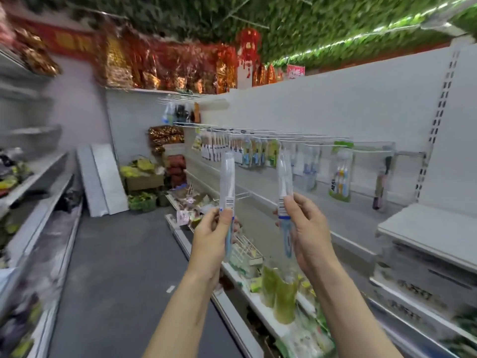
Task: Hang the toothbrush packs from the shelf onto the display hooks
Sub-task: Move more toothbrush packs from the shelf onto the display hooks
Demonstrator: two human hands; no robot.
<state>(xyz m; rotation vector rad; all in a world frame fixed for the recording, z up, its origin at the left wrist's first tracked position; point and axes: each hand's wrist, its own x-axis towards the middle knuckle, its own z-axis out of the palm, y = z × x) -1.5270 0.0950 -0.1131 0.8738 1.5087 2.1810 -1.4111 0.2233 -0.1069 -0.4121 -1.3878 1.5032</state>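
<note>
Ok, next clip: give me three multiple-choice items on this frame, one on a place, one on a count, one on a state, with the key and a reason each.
1. Where does the green toothbrush pack hang?
A. On a display hook at the white back panel
B. On the floor
C. From the ceiling

2. How many clear toothbrush packs are held up?
A. None
B. Two
C. Five

3. What is the left hand doing?
A. Hanging empty
B. Pressing flat on a shelf
C. Gripping a clear pack at its lower end

Key: 1 A, it hangs from the wire hook on the panel. 2 B, one in each hand, the other clear pack in the right hand. 3 C, its fingers curl round the pack.
</note>
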